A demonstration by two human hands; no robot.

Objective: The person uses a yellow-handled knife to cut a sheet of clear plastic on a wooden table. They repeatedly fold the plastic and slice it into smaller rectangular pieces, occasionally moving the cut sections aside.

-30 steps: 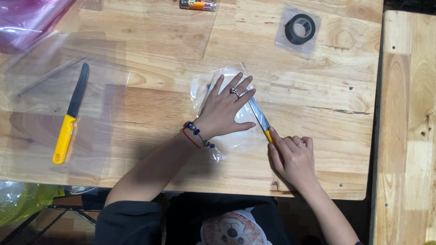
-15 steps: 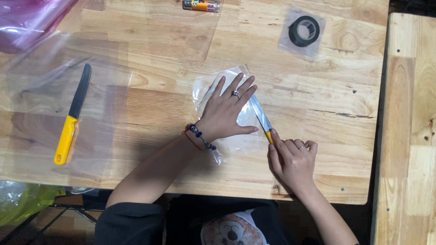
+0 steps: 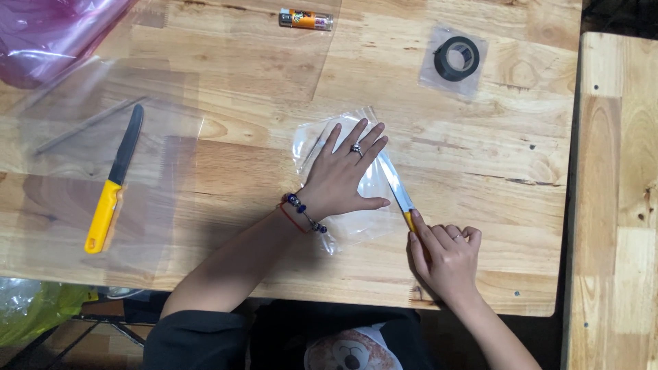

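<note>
Left hand (image 3: 343, 179): flat, fingers spread wide, pressing down on the clear plastic bag (image 3: 375, 183).
Right hand (image 3: 447, 257): wrapped tight around the handle of a small knife (image 3: 397, 186).
Knife blade: lies on the bag, just beside the left hand's fingers.
Bag: lies in the middle of the wooden bench (image 3: 274, 82).
Far left: another knife with a yellow handle (image 3: 113, 181).
Top right: a black tape roll (image 3: 456, 57).

Clear plastic bag (image 3: 373, 185); yellow-handled knife (image 3: 110, 181); black tape roll (image 3: 456, 57); pink bag (image 3: 48, 31); light wood table (image 3: 260, 75)
</note>
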